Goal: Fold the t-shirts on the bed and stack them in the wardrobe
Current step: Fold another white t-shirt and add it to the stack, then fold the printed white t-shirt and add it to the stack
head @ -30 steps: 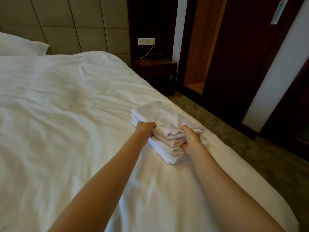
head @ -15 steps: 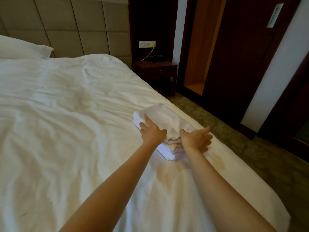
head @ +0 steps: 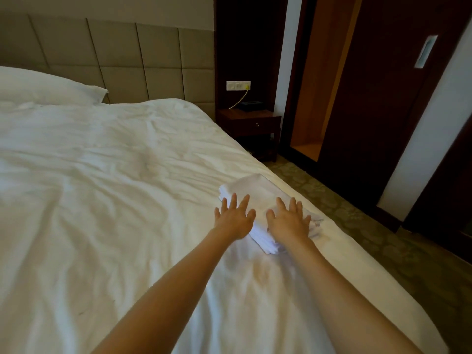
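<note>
A stack of folded white t-shirts lies near the right edge of the bed. My left hand rests flat on the stack's left side with its fingers spread. On the stack's right side my right hand lies flat too, fingers apart. Neither hand grips the cloth. The near part of the stack is hidden under my hands. The wardrobe stands open at the right, past the bed, showing a bare wooden interior.
A dark nightstand with a small black object and a cable stands between bed and wardrobe. A dark sliding wardrobe door is at the right. Patterned carpet runs along the bed's right side. A pillow lies at the headboard.
Both hands let go of the bunched top shirt, opened, and now lie flat on the stack. The view has tilted up a little.
</note>
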{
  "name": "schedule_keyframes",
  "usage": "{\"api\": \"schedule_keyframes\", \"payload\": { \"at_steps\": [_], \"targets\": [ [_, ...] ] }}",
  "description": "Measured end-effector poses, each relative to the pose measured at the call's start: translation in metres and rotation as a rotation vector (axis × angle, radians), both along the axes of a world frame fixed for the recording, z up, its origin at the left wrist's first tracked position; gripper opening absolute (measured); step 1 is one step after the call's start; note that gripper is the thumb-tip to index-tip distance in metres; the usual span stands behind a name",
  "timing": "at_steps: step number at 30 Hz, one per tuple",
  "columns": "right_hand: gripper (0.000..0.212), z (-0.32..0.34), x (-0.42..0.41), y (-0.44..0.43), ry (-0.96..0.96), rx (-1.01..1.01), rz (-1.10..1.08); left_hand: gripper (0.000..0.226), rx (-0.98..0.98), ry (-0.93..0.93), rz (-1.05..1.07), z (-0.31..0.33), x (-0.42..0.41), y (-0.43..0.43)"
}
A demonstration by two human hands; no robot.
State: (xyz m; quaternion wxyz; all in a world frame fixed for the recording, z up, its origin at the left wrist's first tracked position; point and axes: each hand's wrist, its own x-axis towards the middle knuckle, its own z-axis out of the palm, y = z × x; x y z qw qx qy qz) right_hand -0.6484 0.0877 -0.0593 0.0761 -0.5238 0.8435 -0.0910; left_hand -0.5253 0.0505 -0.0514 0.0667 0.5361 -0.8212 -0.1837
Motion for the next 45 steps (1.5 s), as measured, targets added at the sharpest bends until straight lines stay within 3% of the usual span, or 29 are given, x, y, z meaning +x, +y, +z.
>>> {"api": "schedule_keyframes", "payload": {
  "at_steps": [6,13,27,45],
  "targets": [
    [0.057,0.046,0.043,0.024,-0.071,-0.013,0.119,0.057,-0.068,-0.097,0.038,0.048,0.049,0.02],
    [0.057,0.067,0.099,0.053,-0.112,0.066,0.242,0.057,-0.011,-0.125,0.172,0.068,0.125,0.063],
    [0.055,0.11,0.228,0.112,-0.041,0.127,0.608,0.062,-0.047,-0.212,0.379,0.107,0.264,0.154],
    [0.055,0.099,0.411,0.15,-0.004,0.135,0.975,0.064,-0.007,-0.258,0.686,0.1,0.446,0.234]
  ]
}}
